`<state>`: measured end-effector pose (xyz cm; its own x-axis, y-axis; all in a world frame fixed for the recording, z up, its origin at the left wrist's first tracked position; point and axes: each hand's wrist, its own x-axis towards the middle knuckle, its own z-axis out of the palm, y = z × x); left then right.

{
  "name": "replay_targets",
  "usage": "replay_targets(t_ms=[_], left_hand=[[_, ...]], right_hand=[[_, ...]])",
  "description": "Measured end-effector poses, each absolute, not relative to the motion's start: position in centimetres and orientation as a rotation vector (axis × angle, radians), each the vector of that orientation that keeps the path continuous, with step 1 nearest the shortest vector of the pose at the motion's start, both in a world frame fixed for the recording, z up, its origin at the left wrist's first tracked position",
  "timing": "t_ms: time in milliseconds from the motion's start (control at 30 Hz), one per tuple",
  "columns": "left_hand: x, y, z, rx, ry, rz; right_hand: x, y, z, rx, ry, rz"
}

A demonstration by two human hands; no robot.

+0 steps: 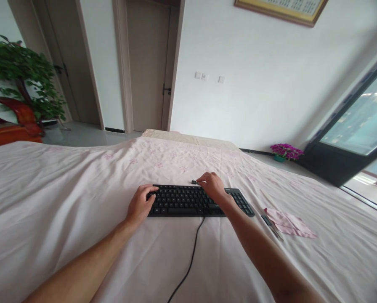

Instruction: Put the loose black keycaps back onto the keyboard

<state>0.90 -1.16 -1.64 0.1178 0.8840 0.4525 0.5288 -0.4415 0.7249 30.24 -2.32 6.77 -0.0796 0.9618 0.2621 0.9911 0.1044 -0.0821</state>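
Observation:
A black keyboard (pixel 179 200) lies flat on a pale pink floral bedsheet, its cable (pixel 191 256) running toward me. My left hand (pixel 141 204) grips the keyboard's left end, with the thumb near the keys and a finger along the far edge. My right hand (pixel 211 185) reaches over the right part of the keyboard with fingertips pinched together just beyond its far edge. Right at those fingertips is a small black square piece, like a keycap (pixel 194 182). What exactly sits inside the pinch is too small to make out. My right hand and wrist hide some keys.
Right of the keyboard lie a pink cloth (pixel 291 223), a small dark brush-like item (pixel 266 220) and thin metal tweezers-like tool (pixel 276 232). The sheet (pixel 81 202) is wrinkled. Farther off are a wooden chair (pixel 14 122), a plant, doors and purple flowers (pixel 286 151).

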Motion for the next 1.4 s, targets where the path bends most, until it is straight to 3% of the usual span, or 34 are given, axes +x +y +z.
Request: replay_targets(t_ms=[433, 767, 1067, 1400], left_hand=[[0.9, -1.0, -1.8, 1.995, 1.37, 1.267], [0.9, -1.0, -1.7, 1.995, 1.383, 1.265], [0.8, -1.1, -1.7, 2.004, 1.363, 1.233], [0.9, -1.2, -1.6, 2.038, 1.378, 1.255]], right_hand=[[28.0, 3.3, 6.2, -2.209, -2.348, -0.279], [27.3, 3.6, 6.2, -2.175, -2.408, -0.269], [29.5, -3.1, 9.0, -1.722, -2.202, -0.09], [32.1, -11.2, 5.7, -1.602, -2.15, 0.049]])
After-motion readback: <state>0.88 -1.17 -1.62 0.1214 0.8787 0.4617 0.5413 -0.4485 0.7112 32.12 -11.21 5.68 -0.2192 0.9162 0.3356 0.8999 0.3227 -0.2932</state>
